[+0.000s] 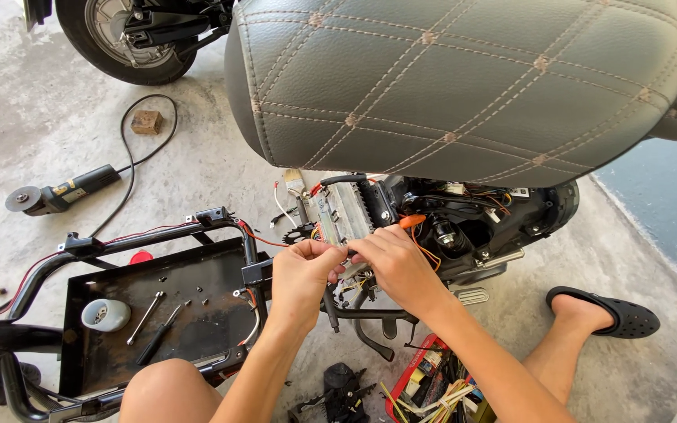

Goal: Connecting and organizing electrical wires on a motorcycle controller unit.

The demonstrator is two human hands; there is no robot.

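both hands meet at one spot under the raised quilted seat (464, 86). the left hand (303, 274) and the right hand (397, 266) are pinched together, fingertips touching, on a small bit of wiring or a connector too small to make out. it sits right between the two grips, just below the finned metal controller box (344, 213), whose long axis runs up and away from the hands. neither hand is nearer; both are on it. an orange-handled tool or cap (411, 222) lies just above the right hand's fingers, touching or nearly so.

to the left of the left hand, apart from it, a black metal tray (197, 282) holds a grey tape roll (105, 314), a spanner (146, 316), a screwdriver (158, 334) and loose bolts. below the right forearm a red box (413, 372) holds cable ties and small parts. an angle grinder (60, 192) lies well away on the concrete.
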